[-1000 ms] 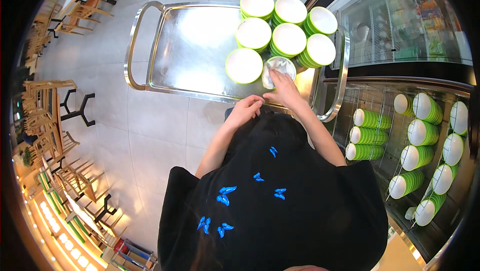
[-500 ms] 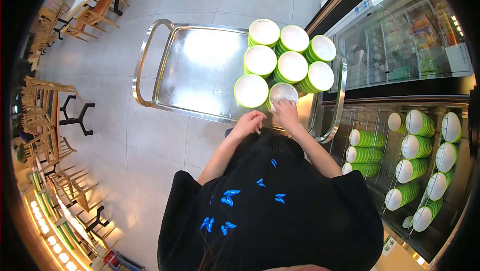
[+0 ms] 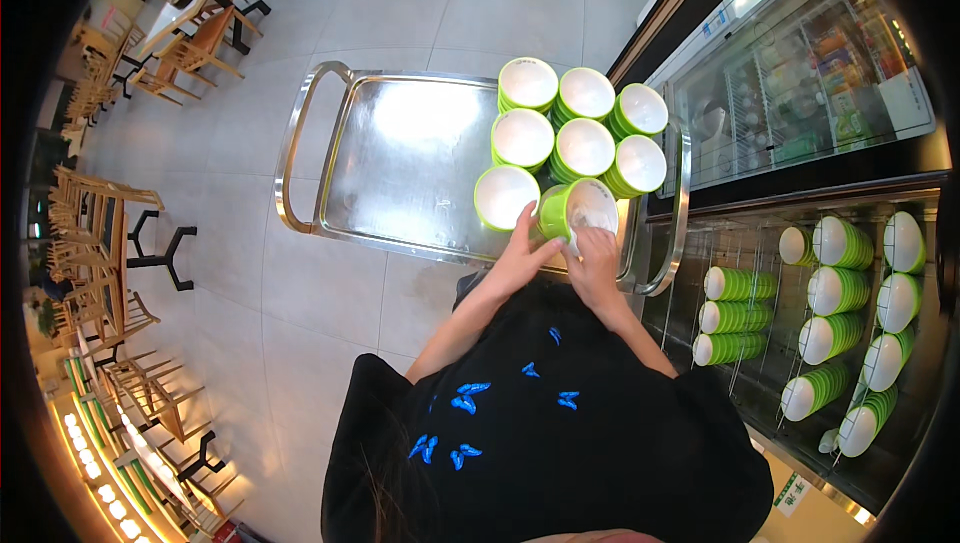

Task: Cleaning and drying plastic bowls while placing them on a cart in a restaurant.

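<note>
A green bowl with a white inside [image 3: 592,201] is tilted to the right at the near end of the tray, in front of the stacked bowls. My left hand [image 3: 522,259] is closed on its green outer side, with the fingers along the left of it. At the near rim, my right hand [image 3: 598,268] is bent with its fingertips inside the bowl. A pale, translucent patch shows beside those fingertips; I cannot make out what it is. Just left of the tilted bowl stands a bowl stack [image 3: 505,197], and further stacks [image 3: 585,148] reach away behind it.
The bowls stand on the right part of a steel trolley [image 3: 400,158] with looped handles. To the right is a glass-front fridge [image 3: 780,93]; below it, wire racks hold more green bowls [image 3: 836,291]. Wooden chairs [image 3: 205,38] and tables line the left.
My left hand has moved right and up onto the bowl. The bowl has gone from upright to tilted right, and my right hand has shifted with it. The whole view has moved slightly.
</note>
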Motion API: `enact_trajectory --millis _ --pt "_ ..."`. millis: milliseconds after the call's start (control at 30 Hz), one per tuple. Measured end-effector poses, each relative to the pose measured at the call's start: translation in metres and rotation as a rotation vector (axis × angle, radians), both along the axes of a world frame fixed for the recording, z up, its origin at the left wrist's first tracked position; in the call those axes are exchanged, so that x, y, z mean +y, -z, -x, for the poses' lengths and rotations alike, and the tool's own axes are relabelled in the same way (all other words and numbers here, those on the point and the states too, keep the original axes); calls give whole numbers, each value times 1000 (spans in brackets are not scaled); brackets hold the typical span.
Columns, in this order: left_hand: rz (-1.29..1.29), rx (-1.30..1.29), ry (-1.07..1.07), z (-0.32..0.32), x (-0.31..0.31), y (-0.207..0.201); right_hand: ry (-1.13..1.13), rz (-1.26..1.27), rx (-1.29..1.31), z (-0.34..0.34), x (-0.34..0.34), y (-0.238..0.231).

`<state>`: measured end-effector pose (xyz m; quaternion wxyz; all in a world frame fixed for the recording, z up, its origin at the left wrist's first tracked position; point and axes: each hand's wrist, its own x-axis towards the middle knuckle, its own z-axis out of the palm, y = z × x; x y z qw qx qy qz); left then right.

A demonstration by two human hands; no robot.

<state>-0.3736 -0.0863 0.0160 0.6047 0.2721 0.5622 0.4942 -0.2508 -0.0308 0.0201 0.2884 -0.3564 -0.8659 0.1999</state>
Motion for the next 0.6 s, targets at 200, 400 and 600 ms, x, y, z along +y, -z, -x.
enact_trajectory --millis 200,400,600 --pt "-396 519 -193 -6 24 -31 -110 -45 51 8 -4 -50" --pt "-421 401 -221 21 33 -50 -690 155 -161 2 29 -85" --pt "-205 107 191 21 35 -74 -777 -611 -499 -1 60 -98"
